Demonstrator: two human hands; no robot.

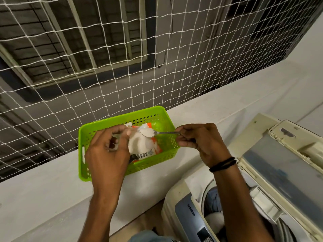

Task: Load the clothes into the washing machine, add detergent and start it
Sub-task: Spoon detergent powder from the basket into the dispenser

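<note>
The left hand point(106, 151) pinches the open top of a white and orange detergent packet point(143, 147) between its fingers, holding it upright in a green basket point(87, 137) on a white ledge point(43, 193). The right hand point(201, 140) pinches the handle of a metal spoon point(153, 133), whose bowl is heaped with white powder just above the packet's mouth. To the near right stands the washing machine point(185, 212), lid point(283, 173) raised, with clothes point(214, 205) in its drum.
</note>
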